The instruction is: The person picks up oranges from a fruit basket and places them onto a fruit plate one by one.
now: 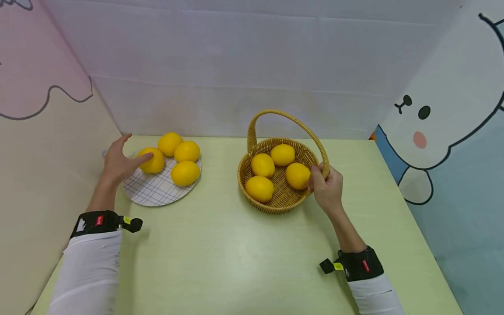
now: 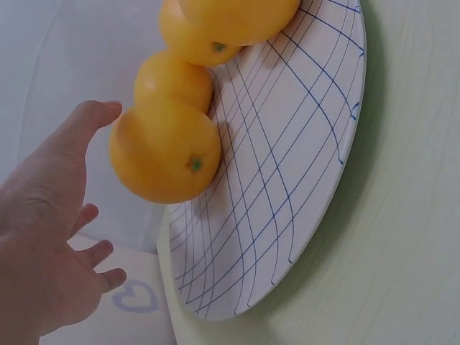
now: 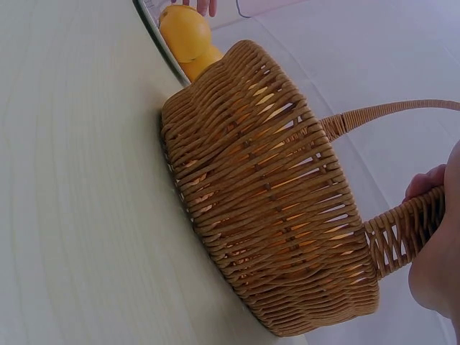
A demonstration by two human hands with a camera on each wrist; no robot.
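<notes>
My left hand (image 1: 117, 162) is spread at the left rim of a white plate (image 1: 151, 192) with blue crossing lines. Its thumb overlaps the nearest yellow-orange orange (image 1: 154, 162) in the head view; in the left wrist view the thumb tip is right by that orange (image 2: 167, 154), with the fingers apart and not wrapped round it. Several oranges lie on the plate. With my right hand (image 1: 327, 188) I grip the right base of the handle (image 1: 283, 114) of a wicker basket (image 1: 275, 209). Several oranges sit inside it, such as one (image 1: 260, 189) at the front left.
The pale green tabletop (image 1: 220, 253) carries the plate at left and the basket right of centre. A white wall sheet (image 1: 220, 105) rises along the far edge. Printed side panels stand on both sides, the right one with a cartoon face (image 1: 423, 113).
</notes>
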